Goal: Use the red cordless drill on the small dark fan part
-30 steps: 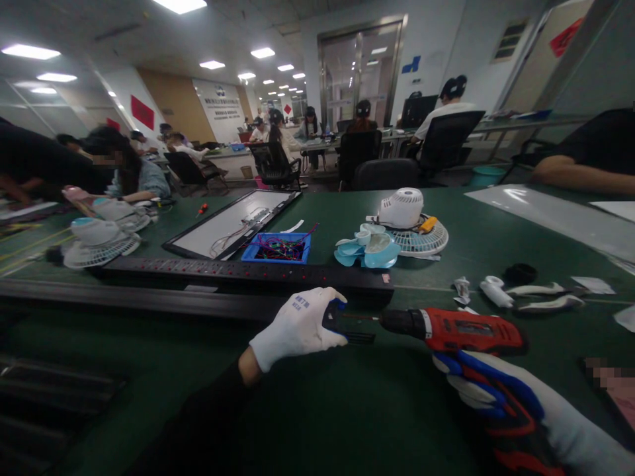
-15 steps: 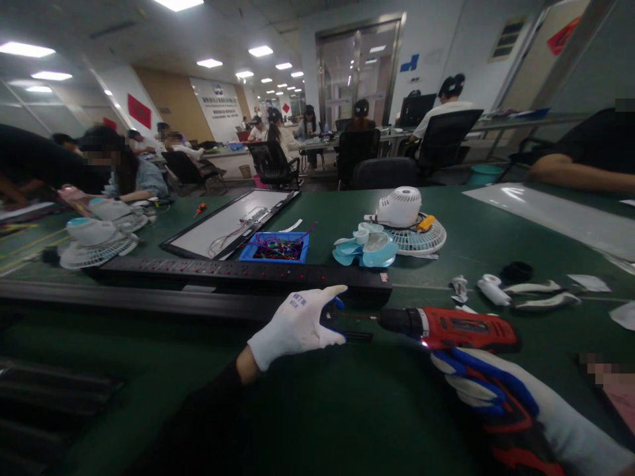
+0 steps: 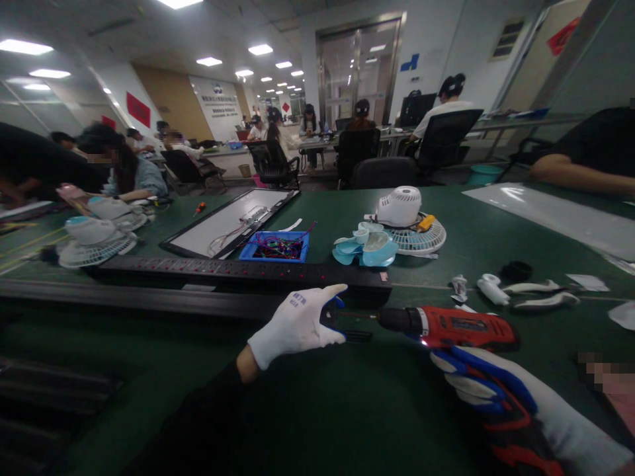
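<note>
Now I grip one drill (image 3: 461,328) in my right hand (image 3: 489,390); my left hand (image 3: 297,325) pinches one small dark part (image 3: 331,316) at its bit, forefinger outstretched.

White glove on the left hand (image 3: 296,324); white, blue and red glove on the right hand (image 3: 489,390); red-and-black electric screwdriver (image 3: 446,327); dark green table (image 3: 347,410).

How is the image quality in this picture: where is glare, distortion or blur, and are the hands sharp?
Head view: ceiling lamps burn out to white; a pale glossy sheet on the green table shows glare; straight edges bend toward the corners, a wide-lens distortion; the white-gloved left hand and the red power screwdriver are fairly sharp; the right hand in a blue, red and white glove is soft; the distant people are blurred.
</note>
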Demonstrator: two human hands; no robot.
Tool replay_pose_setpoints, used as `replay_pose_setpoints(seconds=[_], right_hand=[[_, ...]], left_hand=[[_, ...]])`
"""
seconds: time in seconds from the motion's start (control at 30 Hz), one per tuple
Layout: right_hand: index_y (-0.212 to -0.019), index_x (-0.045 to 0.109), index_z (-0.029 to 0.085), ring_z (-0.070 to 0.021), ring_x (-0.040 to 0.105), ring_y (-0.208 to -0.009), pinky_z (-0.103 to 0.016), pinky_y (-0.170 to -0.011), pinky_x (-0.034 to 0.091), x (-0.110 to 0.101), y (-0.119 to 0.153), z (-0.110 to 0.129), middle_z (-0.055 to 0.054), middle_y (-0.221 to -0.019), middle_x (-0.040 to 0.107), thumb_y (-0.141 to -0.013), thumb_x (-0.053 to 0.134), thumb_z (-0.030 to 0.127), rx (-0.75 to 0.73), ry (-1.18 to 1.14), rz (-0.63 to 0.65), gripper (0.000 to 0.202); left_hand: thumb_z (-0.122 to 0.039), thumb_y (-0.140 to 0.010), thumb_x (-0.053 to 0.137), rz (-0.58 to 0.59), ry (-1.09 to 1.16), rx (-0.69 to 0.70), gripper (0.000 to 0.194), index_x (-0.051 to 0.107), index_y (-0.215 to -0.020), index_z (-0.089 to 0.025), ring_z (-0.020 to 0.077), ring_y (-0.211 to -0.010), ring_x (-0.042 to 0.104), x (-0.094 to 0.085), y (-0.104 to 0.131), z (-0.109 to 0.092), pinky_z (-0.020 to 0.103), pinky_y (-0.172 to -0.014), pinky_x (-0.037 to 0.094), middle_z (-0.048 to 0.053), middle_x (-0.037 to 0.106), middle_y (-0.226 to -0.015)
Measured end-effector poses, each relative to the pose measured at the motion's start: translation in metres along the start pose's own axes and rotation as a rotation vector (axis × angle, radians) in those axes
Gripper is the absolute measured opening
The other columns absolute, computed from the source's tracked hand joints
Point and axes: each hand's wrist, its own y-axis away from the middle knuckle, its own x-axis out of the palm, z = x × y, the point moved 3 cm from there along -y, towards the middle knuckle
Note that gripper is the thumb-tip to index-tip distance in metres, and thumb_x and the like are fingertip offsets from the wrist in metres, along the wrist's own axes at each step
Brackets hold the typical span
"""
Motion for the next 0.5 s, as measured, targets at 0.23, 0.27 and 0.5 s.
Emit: replay_pose_setpoints(seconds=[0.23,0.27,0.5], right_hand=[[-0.093,0.083,0.018,-0.0229,0.081,-0.084,-0.025,-0.080,0.064,0.010,0.000,0.000,-0.012,-0.093,0.086,-0.068,0.090,0.022,0.037,-0.059,-0.012,0.026],[-0.093,0.083,0.018,-0.0226,0.081,-0.083,-0.024,-0.079,0.064,0.009,0.000,0.000,-0.012,-0.092,0.086,-0.067,0.091,0.022,0.042,-0.060,-0.008,0.028],[-0.099,0.083,0.020,-0.0254,0.080,-0.095,-0.026,-0.087,0.062,-0.005,-0.002,-0.001,-0.011,-0.103,0.086,-0.077,0.083,0.026,-0.015,0.035,0.008,0.023]], left_hand=[[-0.043,-0.078,0.085,0.002,-0.007,-0.001,0.093,0.038,-0.155,-0.025,0.0266,-0.115,0.068,0.001,-0.001,0.001,0.042,-0.105,0.051,0.008,0.068,-0.130],[-0.043,-0.078,0.085,0.002,-0.006,0.000,0.092,0.038,-0.155,-0.025,0.0265,-0.115,0.068,0.001,0.000,0.001,0.042,-0.105,0.051,0.008,0.068,-0.130],[-0.044,-0.079,0.084,0.002,-0.003,0.009,0.091,0.038,-0.154,-0.026,0.0267,-0.114,0.068,0.000,0.000,0.000,0.043,-0.104,0.051,0.008,0.068,-0.130]])
